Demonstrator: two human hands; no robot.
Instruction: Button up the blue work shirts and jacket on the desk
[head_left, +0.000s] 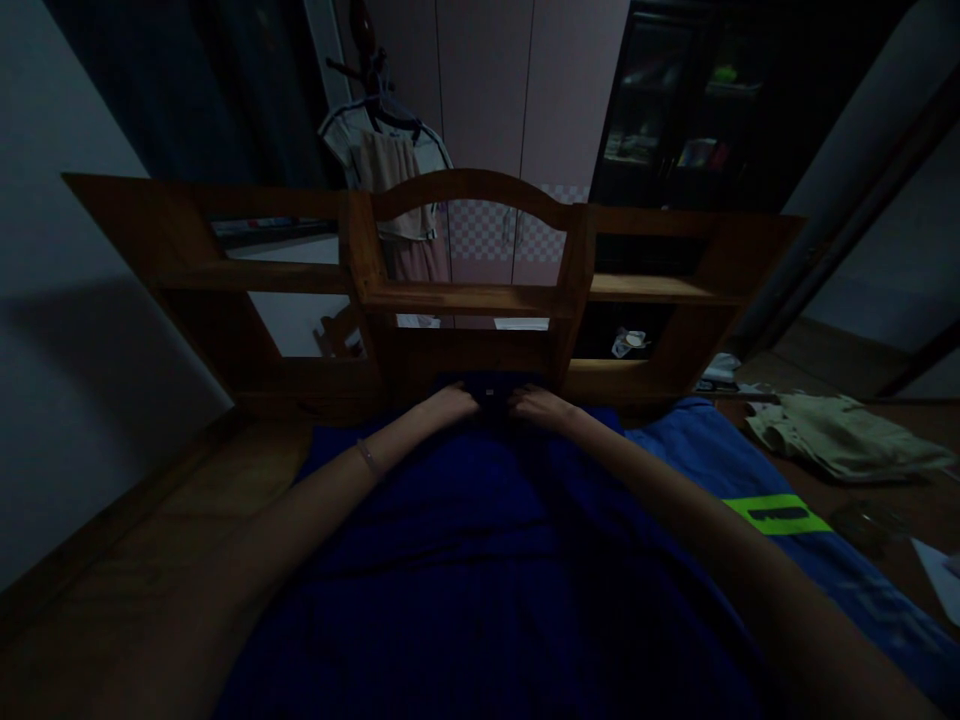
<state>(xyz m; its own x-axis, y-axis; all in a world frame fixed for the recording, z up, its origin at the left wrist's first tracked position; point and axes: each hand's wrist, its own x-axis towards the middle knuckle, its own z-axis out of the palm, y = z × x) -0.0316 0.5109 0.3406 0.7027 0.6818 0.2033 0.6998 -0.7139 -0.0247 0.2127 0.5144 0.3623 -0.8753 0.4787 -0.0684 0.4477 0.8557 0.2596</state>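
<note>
A dark blue garment [465, 540] is being held at its far edge by both hands, just in front of a wooden shelf unit [465, 298]. The edge is being gripped to the left of a small pale label [490, 392] by the left hand [451, 402] and to the right of it by the right hand [541, 407]. The hands are being held apart, fingers curled on the cloth; the fingertips are being obscured by dim light. A bracelet [367, 457] is being worn on the left forearm. Bare wood [232, 485] is being seen to the left. To the right, a lighter blue cloth [697, 450] is being crossed by a yellow-green strip [814, 515], with a pale garment [847, 435] lying beyond it.
</note>
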